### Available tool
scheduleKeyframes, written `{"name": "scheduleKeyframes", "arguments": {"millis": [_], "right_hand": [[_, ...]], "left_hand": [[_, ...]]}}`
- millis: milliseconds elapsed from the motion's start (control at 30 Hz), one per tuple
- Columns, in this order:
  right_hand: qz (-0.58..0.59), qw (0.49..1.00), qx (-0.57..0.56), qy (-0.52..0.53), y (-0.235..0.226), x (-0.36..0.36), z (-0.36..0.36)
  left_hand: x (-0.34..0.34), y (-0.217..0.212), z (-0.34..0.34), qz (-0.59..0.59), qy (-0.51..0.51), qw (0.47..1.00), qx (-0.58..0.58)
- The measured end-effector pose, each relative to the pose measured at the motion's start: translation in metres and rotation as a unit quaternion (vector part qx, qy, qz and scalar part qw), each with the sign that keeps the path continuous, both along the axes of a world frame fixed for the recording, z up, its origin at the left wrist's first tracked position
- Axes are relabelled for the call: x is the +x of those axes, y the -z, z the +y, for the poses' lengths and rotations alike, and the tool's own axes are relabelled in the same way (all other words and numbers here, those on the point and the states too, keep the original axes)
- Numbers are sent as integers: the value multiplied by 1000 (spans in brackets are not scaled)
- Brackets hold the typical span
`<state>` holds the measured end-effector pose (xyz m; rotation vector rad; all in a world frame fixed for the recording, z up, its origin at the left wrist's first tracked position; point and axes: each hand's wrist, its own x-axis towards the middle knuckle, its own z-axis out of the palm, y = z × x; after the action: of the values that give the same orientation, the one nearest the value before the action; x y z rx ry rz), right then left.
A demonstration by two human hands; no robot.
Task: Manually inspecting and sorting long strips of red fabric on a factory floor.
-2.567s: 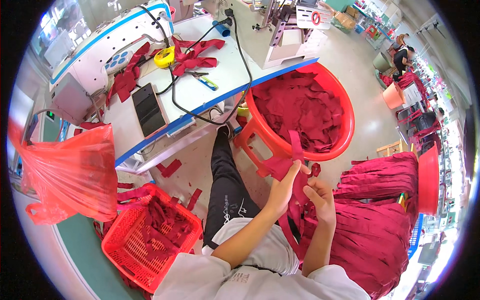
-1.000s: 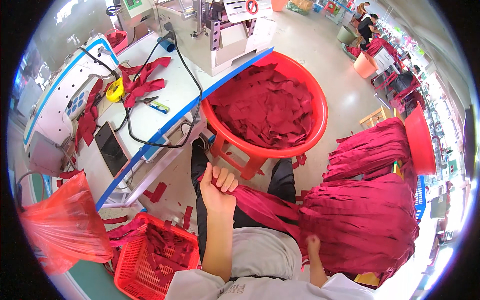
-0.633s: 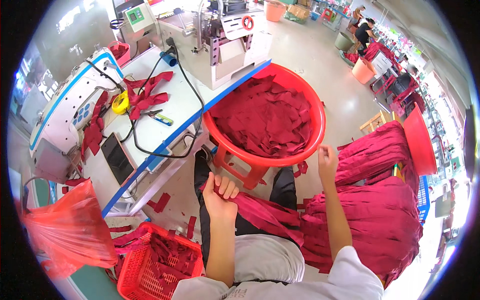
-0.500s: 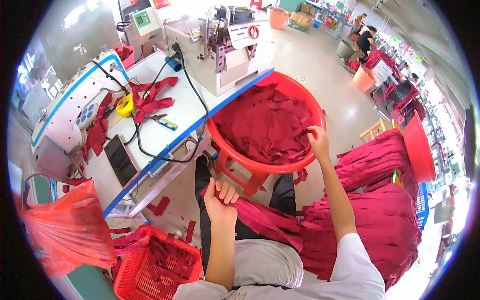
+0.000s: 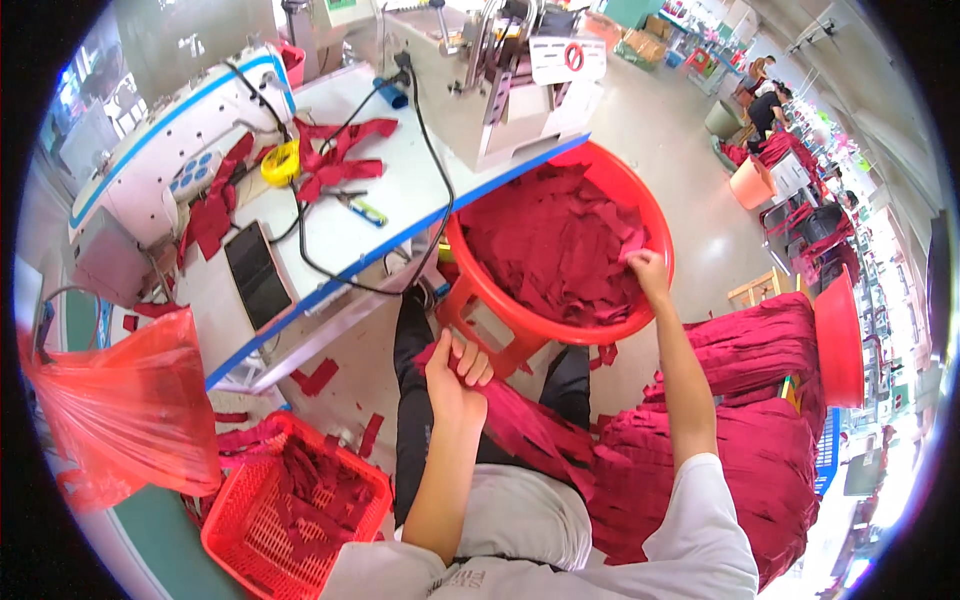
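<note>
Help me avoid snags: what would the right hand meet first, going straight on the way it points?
Probably the cloth pieces in the tub: the right hand points left across them, and its fingertips seem to touch one. Depth is hard to judge from this single view.

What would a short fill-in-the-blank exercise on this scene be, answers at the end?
The left hand grips fabric strips that cross the person's ____ trousers.
The right hand is by the rim of the round ____ tub.
The smartphone lies on a table edged in ____.
Missing words: black; red; blue.
</note>
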<state>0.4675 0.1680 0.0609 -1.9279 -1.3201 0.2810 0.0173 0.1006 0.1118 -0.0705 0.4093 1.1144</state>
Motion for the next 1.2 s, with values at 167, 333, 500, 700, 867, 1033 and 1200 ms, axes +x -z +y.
{"name": "scheduleKeyframes", "arguments": {"millis": [167,333,500,700,867,1033,1200], "right_hand": [[143,979,87,-115,-143,-115,-33],[242,943,145,-176,-215,-175,-76],[226,923,189,-246,-244,-219,-102],[-42,934,85,-345,-255,-233,-154],[114,864,-77,-485,-220,-246,-168],[225,828,-200,-472,-147,-228,-212],[295,881,-322,-181,-66,-193,-288]], "left_hand": [[10,0,1,5,11,1000,11],[31,-1,-14,10,58,998,26],[48,-10,-30,-6,125,989,78],[59,-27,-43,-13,193,969,156],[55,-40,-49,-46,234,968,70],[50,-11,-40,-181,192,953,148],[42,-17,-30,-43,155,983,89]]}}
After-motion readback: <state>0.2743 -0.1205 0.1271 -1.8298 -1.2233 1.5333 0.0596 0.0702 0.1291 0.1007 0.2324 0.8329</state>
